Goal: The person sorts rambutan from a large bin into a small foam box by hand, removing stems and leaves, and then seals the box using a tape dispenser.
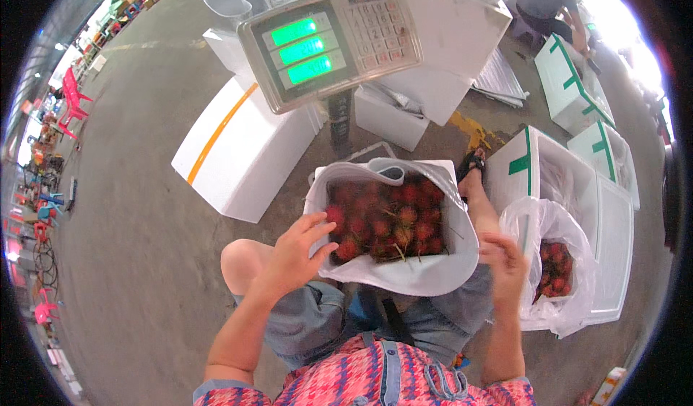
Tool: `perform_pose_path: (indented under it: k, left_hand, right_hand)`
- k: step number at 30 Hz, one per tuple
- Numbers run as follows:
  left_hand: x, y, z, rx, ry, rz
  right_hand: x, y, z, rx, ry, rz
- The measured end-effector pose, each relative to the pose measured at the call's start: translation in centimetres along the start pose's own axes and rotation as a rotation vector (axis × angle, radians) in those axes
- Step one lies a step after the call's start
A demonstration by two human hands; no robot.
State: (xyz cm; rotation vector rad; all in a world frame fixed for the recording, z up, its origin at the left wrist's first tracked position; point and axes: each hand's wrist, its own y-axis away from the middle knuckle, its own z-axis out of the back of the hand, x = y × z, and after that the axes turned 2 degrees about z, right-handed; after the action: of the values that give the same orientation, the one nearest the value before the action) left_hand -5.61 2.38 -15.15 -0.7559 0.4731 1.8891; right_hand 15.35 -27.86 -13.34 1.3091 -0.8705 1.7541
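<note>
Dark red rambutans [390, 222] with greenish stems fill a white box between my knees, lined with a white foam sheet [422, 280] whose edges stand up and curl over at the back. My left hand [299, 253] reaches over the liner's left edge with fingers apart, the tips at the outermost fruit. Just off the liner's right edge is my right hand [507, 265], slightly blurred, its fingers loosely bent and apart with nothing seen in them. Behind the box rises a scale display [328, 41] with green lit readouts and a keypad.
On the right, an open foam box [613, 247] holds a plastic bag [520, 222] and more rambutans [554, 269]. A closed white foam box [242, 150] with orange tape lies left of the scale. Green-taped boxes [570, 88] and a crouching person [546, 5] are at the far right.
</note>
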Motion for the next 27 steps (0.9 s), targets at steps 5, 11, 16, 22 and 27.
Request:
perform_pose_path:
  k: [5, 11, 16, 22, 27]
  left_hand:
    - [0.0, -0.2, 0.2, 0.012, -0.035, -0.012]
    - [-0.5, -1.5, -1.0, 0.06, -0.042, -0.024]
    - [-2.8, -3.0, -1.4, 0.103, -0.165, -0.021]
    - [-3.6, -1.5, -1.1, 0.129, -0.156, 0.08]
    - [-5.0, -3.3, -3.7, 0.207, -0.201, 0.092]
  right_hand:
    - [-6.8, -3.6, 12.8, -0.531, 0.172, -0.038]
    - [-30.2, 0.5, 33.1, -0.364, 0.713, -0.491]
    - [-34.9, 2.6, 34.2, -0.361, 0.961, -0.723]
    - [-34.6, 4.7, 43.2, -0.485, 0.857, -0.431]
    - [-31.9, 4.1, 42.0, -0.06, 1.024, -0.69]
